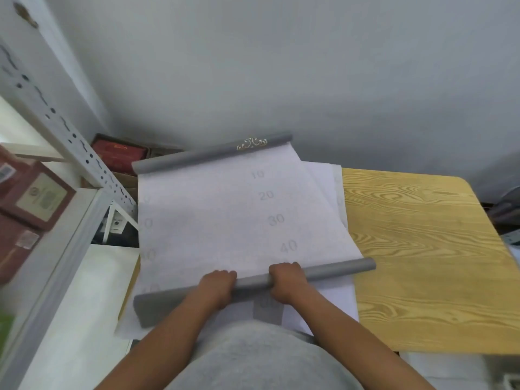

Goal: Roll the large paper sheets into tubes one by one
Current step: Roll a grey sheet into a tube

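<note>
A large paper sheet (225,220) lies spread out, white side up, printed with faint numbers 10 to 40 along its edges. Its grey near end is rolled into a tube (253,285); its far end curls into another grey roll (197,156) bearing a pale ornament. More white sheets (326,175) lie beneath.

Wood-grain table (416,249) carries overlapping white paper sheets (219,220).

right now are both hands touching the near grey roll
Touching. The head view shows the left hand and the right hand each with fingers curled over the near grey roll, no gap at either; the sheet stretches beyond them.
</note>
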